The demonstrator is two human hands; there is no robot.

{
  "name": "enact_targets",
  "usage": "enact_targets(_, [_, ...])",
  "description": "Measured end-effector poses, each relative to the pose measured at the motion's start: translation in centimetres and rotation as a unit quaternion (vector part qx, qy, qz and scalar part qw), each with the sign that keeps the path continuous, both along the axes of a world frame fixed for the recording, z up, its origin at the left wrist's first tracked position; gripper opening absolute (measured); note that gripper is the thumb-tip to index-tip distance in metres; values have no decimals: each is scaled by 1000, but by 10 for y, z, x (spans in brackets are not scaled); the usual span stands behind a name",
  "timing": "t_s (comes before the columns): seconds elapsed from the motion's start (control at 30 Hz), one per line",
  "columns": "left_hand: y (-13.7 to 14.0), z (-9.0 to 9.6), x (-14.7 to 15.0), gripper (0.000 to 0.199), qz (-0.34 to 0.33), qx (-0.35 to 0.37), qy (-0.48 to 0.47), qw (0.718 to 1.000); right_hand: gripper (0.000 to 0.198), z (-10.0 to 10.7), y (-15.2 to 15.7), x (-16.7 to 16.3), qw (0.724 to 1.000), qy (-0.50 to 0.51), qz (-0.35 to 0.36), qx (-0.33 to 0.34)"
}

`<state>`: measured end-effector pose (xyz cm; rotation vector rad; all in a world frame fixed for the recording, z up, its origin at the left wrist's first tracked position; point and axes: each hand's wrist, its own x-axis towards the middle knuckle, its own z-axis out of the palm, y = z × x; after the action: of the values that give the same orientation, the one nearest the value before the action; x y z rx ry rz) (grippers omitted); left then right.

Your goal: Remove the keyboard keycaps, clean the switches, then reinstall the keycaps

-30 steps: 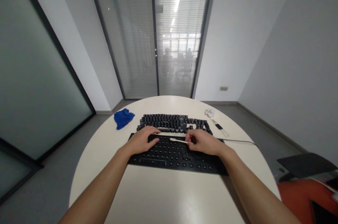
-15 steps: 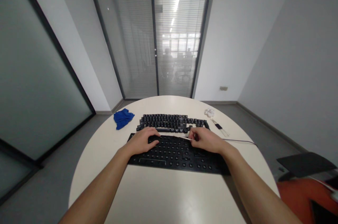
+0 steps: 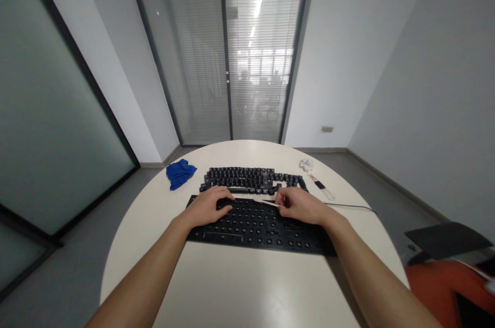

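Note:
A black keyboard base point(image 3: 259, 227) with its keycaps off lies before me, rows of small switch posts showing. My left hand point(image 3: 211, 206) rests on its upper left part, fingers stretched toward the far edge and thumb apart. Between the pinched fingers of my right hand point(image 3: 296, 205) is a thin white stick point(image 3: 268, 203), which points left over the base's top edge; its tip is too small to make out. Just beyond the base, the loose black keycaps point(image 3: 240, 178) lie in rows laid out like a keyboard.
A crumpled blue cloth point(image 3: 180, 173) lies at the left. Toward the right rim are a white crumpled clump point(image 3: 307, 164) and a wire keycap puller point(image 3: 320, 184) with a dark handle. A cable point(image 3: 350, 206) runs off right across the round table point(image 3: 232, 287). An orange chair point(image 3: 444, 287) stands at right.
The white stick has shifted slightly, its angle a little steeper over the top edge. My right hand has barely moved; my left hand stays in place.

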<state>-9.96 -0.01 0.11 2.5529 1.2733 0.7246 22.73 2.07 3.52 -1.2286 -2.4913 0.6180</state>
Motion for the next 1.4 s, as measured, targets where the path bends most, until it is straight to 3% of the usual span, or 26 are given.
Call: enact_targets(1.4, [2, -2, -1, 21, -3, 8, -1, 1000, 11, -2, -2, -2, 998, 17, 23, -55])
